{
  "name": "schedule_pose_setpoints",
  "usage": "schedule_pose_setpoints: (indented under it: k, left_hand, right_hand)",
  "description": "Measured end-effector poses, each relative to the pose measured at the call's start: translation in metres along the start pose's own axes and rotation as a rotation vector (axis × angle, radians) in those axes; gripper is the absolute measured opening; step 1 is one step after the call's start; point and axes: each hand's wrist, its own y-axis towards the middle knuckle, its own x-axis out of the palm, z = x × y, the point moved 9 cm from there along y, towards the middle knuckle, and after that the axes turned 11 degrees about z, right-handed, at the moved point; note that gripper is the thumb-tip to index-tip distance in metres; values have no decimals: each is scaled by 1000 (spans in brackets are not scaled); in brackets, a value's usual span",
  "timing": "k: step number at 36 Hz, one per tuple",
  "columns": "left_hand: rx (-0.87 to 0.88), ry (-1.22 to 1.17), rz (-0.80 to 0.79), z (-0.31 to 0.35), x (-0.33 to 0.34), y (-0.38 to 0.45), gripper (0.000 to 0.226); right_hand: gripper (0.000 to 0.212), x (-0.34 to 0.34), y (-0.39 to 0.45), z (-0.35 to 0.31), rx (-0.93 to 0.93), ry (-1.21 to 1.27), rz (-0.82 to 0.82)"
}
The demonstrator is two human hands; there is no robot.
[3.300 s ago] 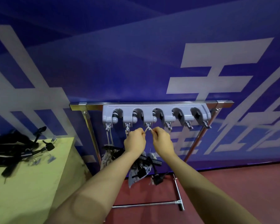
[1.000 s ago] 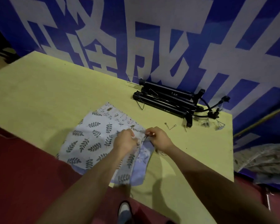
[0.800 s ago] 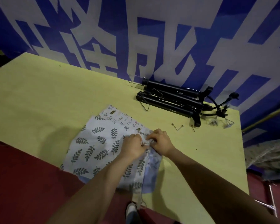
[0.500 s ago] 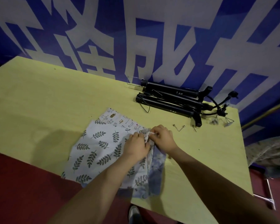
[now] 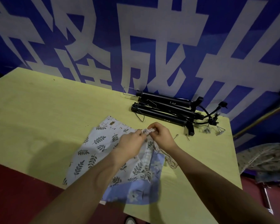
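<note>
- The left hand [image 5: 132, 140] and the right hand [image 5: 162, 136] met over the cloth, with their knuckles almost touching and the fingers of both curled in.
- Both hands pinched the gathered edge [image 5: 148, 130] of the pale fabric between them. It was bunched into a short wrinkled roll that ran from the left fingertips to the right thumb.
- The leaf-print cloth [image 5: 95, 147] that this edge belonged to lay flat. It spread out from under the left hand and forearm toward the person's left.
- 1 blue flowered cloth [image 5: 141, 191] lay beneath it. It showed below both wrists, between the 2 forearms, and reached the near edge of the table.
- A twisted pale cord [image 5: 170, 161] trailed just under the right wrist, beside the blue cloth.
- The yellow-green table [image 5: 39, 113] carried all of this and stretched far out to the left of the left hand.
- 2 small metal pins [image 5: 176, 136] lay just to the right of the right hand, apart from it.
- Beyond the hands, black folded stands [image 5: 165, 109] lay along the far edge of the table. A cluster of wire clips [image 5: 219, 129] lay further to the right.
- A blue banner [image 5: 152, 46] with large white characters rose behind the stands.
- A heap of patterned fabric [image 5: 265, 159] lay off the table, well to the right of the right arm.
</note>
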Motion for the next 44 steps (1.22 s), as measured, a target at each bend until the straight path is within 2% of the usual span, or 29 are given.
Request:
schedule_pose_setpoints:
  k: [6, 12, 17, 20, 22, 25, 29, 34, 40, 44]
  left_hand:
    - [-98, -52, 70, -3, -30, 17, 66]
    - [-166, -25, 190, 2, -64, 37, 74]
    - [-220, -102, 74, 14, -38, 46, 84]
    - [-264, -214, -22, 18, -16, 45, 95]
    - [-273, -285, -57, 25, -7, 48, 101]
    - [-274, -338, -46, 34, -2, 58, 100]
    - [-276, -428, -48, 40, 9, 67, 97]
    - [-264, -471, 2, 40, 14, 66, 98]
    - [-269, -347, -8, 30, 21, 61, 95]
    - [-256, -275, -63, 32, 21, 60, 91]
  right_hand:
    - [9, -30, 19, -4, -48, -28, 64]
    - [12, -52, 34, -12, -113, -67, 96]
    - [14, -71, 35, 13, -2, 18, 96]
    - [20, -81, 34, 48, 58, -160, 97]
    - [24, -79, 34, 74, 80, -319, 30]
    - [39, -68, 29, 105, 105, -467, -101]
    - [58, -54, 27, 127, 35, -624, -211]
    - [44, -51, 35, 126, -154, -929, -135]
    - [35, -50, 36, 128, -175, -1016, -112]
    - [39, -54, 25, 123, -242, -1046, -88]
